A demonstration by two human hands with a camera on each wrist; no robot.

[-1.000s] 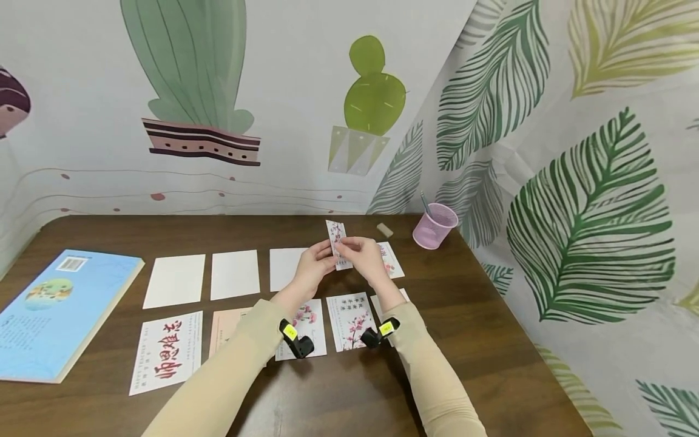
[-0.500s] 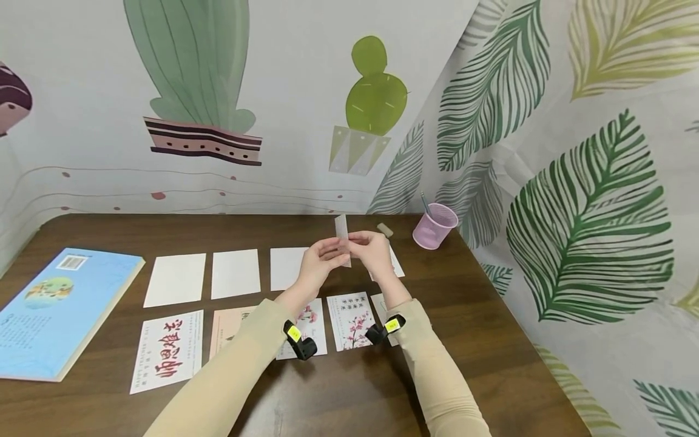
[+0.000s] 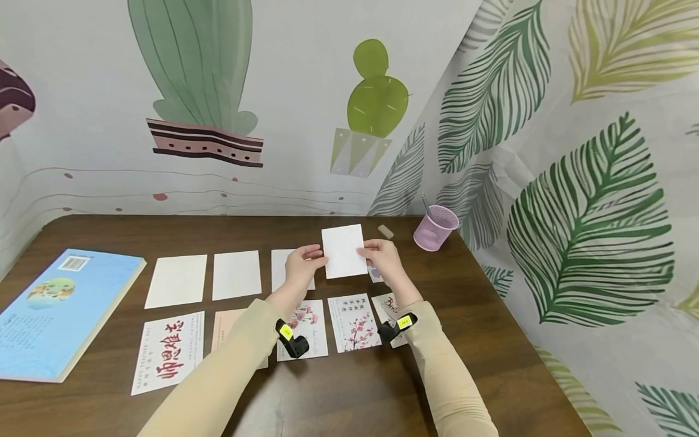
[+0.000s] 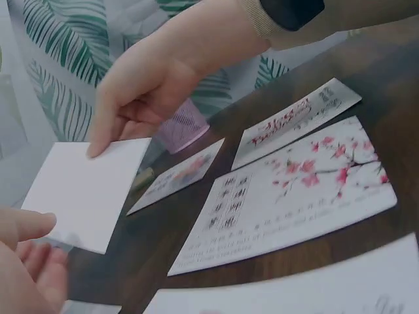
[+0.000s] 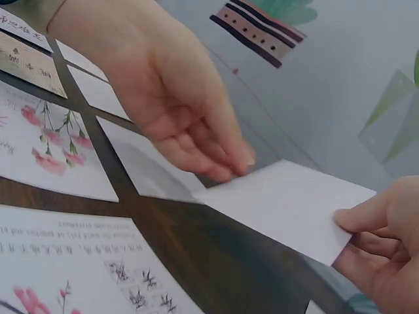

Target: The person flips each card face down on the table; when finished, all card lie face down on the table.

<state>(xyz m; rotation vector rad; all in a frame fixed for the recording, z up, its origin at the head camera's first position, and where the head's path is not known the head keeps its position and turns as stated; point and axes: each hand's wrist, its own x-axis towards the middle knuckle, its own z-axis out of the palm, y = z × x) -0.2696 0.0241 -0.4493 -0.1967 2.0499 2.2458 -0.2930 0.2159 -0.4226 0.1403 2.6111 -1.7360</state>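
Observation:
A small square card (image 3: 345, 252), blank side facing me, is held up above the far part of the table. My right hand (image 3: 384, 258) pinches its right edge, with the thumb (image 5: 353, 219) on the blank face in the right wrist view. My left hand (image 3: 299, 267) is at the card's left edge, its fingers loosely bent. In the right wrist view, the left fingertips (image 5: 226, 173) appear just off the card's edge. Beneath my right hand lies a flower-printed card (image 4: 180, 173), partly hidden in the head view.
Blank cards (image 3: 176, 279) lie in a back row, and printed cards (image 3: 166, 352) in a front row. A blue book (image 3: 68, 309) is at left. A pink pencil cup (image 3: 435, 229) and a small eraser-like block (image 3: 385, 231) are at back right.
The held card has turned from its flower-printed side, through edge-on, to its blank side. My hands have moved apart, the left one leftward and the right one rightward.

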